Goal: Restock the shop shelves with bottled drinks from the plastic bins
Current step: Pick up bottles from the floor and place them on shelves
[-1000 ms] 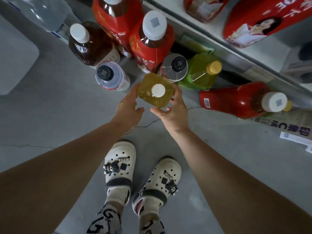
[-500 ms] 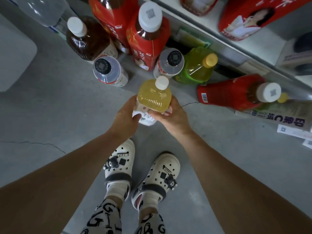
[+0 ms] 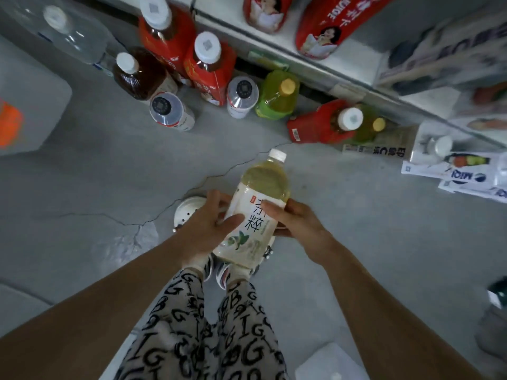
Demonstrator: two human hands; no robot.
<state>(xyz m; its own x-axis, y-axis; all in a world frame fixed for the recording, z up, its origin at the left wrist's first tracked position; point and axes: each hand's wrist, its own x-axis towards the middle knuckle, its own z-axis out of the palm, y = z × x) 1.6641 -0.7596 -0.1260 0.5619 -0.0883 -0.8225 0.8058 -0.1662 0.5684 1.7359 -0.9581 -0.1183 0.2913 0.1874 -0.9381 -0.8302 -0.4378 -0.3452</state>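
Grey cracked floor (image 3: 82,187), drinks crowded along the foot of the shelf (image 3: 362,56). Pale tea bottle (image 3: 260,187) is off the floor, tilted, cap twd the shelf, above the person's shoes. Risks: slick label, so it could slip if one hand lets go early; a step fwd could topple the red bottles (image 3: 208,69). Left hand (image 3: 203,229) has its thumb across the label, fingers curled behind. Right hand (image 3: 299,223) wraps the other side likewise.

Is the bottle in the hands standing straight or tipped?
Tipped. The bottle shows its label side, cap pointing toward the shelf; left hand and right hand grip it.
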